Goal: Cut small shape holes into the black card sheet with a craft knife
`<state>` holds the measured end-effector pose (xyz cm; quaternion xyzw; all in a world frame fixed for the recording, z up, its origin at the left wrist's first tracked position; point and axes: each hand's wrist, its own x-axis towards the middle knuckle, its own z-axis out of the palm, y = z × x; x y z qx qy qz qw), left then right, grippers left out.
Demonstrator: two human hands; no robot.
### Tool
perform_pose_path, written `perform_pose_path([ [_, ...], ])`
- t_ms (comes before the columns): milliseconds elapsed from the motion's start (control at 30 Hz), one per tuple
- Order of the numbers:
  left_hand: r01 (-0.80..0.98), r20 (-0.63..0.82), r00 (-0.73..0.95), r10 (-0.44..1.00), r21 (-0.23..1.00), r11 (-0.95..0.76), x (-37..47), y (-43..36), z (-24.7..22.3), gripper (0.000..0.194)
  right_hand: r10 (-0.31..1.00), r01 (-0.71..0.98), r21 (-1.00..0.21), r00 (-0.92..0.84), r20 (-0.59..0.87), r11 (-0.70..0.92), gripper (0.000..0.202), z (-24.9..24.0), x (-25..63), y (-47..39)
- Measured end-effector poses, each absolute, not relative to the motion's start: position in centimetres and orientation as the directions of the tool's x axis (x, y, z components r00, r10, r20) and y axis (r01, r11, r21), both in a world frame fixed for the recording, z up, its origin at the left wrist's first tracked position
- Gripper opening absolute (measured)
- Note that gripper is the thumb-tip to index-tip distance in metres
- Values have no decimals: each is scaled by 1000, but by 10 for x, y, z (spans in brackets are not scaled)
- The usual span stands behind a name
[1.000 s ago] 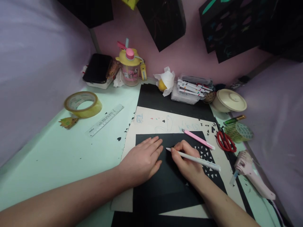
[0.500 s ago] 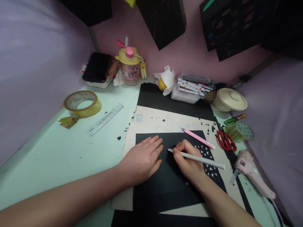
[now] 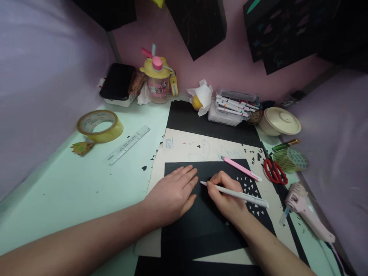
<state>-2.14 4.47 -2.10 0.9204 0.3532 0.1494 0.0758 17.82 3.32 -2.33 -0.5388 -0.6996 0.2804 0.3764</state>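
A sheet of black paper (image 3: 198, 226) lies before me, with several small triangles cut through its right side. My left hand (image 3: 174, 193) rests flat on the sheet's left part, fingers stretched out. In my right hand (image 3: 225, 195) is a white pen (image 3: 244, 196), pinched between thumb and fingers and slanting down to the left. Its tip is at the paper near my left fingertips; whether it touches, I cannot tell. A pink craft knife (image 3: 241, 168) lies across the sheet's upper right edge. Under the sheet is a pale board (image 3: 178, 147) with faint blue drawings.
Left of the board lie a clear ruler (image 3: 128, 145) and a roll of tape (image 3: 100, 126). Red-handled scissors (image 3: 275, 171), a green tape roll (image 3: 290, 159) and a glue gun (image 3: 307, 212) are on the right. Behind stand a bottle (image 3: 158, 84), pens (image 3: 234, 105) and a lidded bowl (image 3: 278, 120).
My right hand has shifted slightly left with the pen, bringing its tip closer to my left fingers. My left hand has stayed in place.
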Motion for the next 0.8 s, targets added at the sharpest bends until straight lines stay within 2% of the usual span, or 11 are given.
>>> perform_pose_path([
  [333,625,224,701,677,265,-734,-21,45,-20,39,966,568,-788,-55,253,238,22,-25,177,33],
  [800,620,226,700,678,279,-733,-21,45,-21,40,965,572,-785,-48,259,239,21,-23,179,33],
])
